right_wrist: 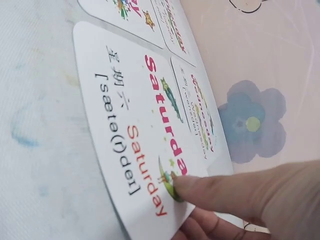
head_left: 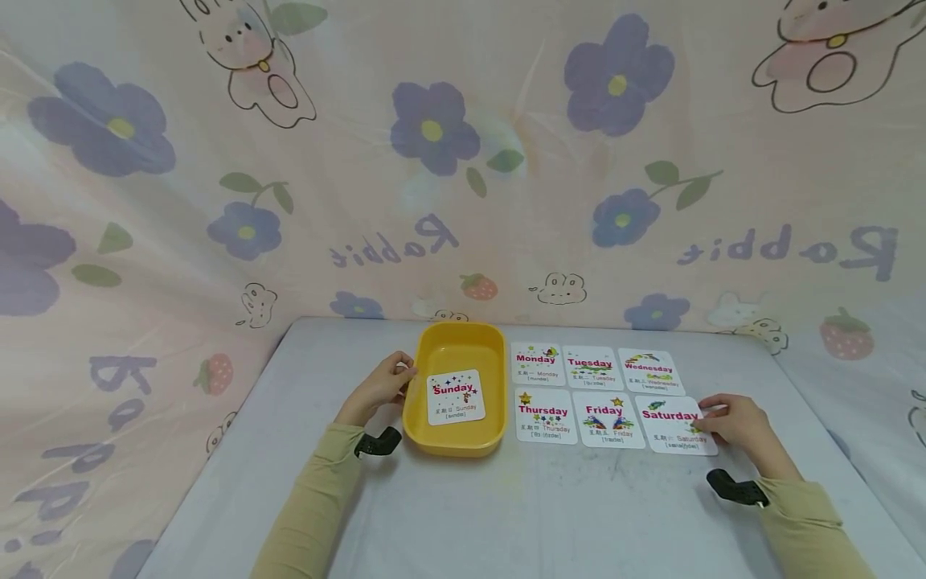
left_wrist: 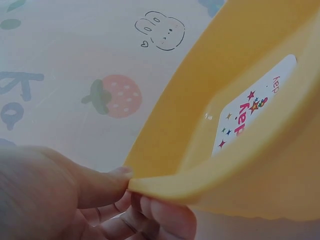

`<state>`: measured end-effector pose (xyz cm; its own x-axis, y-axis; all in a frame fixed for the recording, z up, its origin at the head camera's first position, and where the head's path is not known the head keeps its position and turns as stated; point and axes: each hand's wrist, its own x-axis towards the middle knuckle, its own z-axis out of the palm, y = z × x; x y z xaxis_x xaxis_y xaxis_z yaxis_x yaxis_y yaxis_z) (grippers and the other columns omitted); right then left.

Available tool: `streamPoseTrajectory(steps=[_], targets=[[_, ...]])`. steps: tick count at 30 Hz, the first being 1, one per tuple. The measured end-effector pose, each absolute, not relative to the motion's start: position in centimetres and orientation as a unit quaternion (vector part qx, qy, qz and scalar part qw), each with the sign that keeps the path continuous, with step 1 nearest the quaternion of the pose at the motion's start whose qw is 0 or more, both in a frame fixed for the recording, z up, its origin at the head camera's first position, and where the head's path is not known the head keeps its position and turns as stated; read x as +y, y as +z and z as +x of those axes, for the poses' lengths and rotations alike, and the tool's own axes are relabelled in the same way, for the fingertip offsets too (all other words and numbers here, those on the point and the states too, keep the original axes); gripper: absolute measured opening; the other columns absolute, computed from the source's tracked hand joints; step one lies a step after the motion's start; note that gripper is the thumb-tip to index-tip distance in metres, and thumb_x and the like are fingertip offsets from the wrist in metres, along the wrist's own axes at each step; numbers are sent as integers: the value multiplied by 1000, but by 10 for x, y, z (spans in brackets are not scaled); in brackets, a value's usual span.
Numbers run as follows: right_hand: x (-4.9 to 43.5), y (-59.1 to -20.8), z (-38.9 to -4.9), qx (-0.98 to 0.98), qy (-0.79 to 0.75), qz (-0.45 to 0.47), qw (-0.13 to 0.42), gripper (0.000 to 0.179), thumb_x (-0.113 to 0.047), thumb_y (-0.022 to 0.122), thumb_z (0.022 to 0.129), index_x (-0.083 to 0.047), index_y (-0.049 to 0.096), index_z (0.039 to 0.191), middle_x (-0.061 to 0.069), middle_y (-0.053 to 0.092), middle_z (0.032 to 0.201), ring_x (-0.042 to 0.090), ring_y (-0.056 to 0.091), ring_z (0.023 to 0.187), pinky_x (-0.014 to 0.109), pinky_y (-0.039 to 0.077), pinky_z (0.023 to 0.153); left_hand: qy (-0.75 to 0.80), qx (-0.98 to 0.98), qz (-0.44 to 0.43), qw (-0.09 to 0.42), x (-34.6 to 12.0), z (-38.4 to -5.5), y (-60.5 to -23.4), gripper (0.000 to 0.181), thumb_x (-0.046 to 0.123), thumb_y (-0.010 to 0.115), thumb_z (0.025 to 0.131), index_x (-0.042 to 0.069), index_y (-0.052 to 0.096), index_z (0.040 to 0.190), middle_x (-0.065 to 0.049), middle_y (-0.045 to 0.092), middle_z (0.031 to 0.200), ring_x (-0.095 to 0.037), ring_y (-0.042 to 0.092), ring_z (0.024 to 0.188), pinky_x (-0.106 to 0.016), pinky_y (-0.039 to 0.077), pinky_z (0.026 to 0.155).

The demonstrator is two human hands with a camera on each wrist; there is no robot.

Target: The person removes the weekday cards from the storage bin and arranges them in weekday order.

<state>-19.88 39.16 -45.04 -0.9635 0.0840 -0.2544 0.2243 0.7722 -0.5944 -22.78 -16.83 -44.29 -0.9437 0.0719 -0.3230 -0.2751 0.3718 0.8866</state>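
My left hand (head_left: 381, 388) pinches the left rim of a yellow plastic tray (head_left: 454, 441), thumb above and fingers beneath, as the left wrist view shows. Inside the tray lies a white Sunday card (head_left: 456, 397). On the right, my right hand (head_left: 739, 422) pinches the right edge of the Saturday card (head_left: 681, 426). Its thumb (right_wrist: 215, 192) lies on the printed face, with the other fingers under the edge. That card sits at the end of the lower row, beside the Friday card (head_left: 608, 420) and below the Wednesday card (head_left: 650, 372).
The Monday card (head_left: 538, 364) and Tuesday card (head_left: 590, 369) fill out the upper row; the Thursday card (head_left: 546, 416) starts the lower one. All lie on a white table (head_left: 579, 515). A patterned curtain (head_left: 521, 225) hangs behind. Each wrist carries a black camera mount.
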Motion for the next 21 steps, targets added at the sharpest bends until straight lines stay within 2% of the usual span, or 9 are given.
streamPoseTrajectory(steps=[14,21], targets=[[390,-449,-201,930,-329,109,123,45,-11,74,79,15,51,109,18,59,82,21,54,67,31,47,56,552,816,-65,156,-168,-228,-443,10,15,47,102,7,45,108,-18,52,90,-22,53,71,-28,49,54],[393,-445,-201,926,-341,102,125,46,-14,71,83,16,51,111,19,58,84,20,54,66,31,48,57,557,813,-62,160,-168,-227,-439,9,14,47,102,7,44,107,-20,53,91,-24,54,70,-27,49,53]])
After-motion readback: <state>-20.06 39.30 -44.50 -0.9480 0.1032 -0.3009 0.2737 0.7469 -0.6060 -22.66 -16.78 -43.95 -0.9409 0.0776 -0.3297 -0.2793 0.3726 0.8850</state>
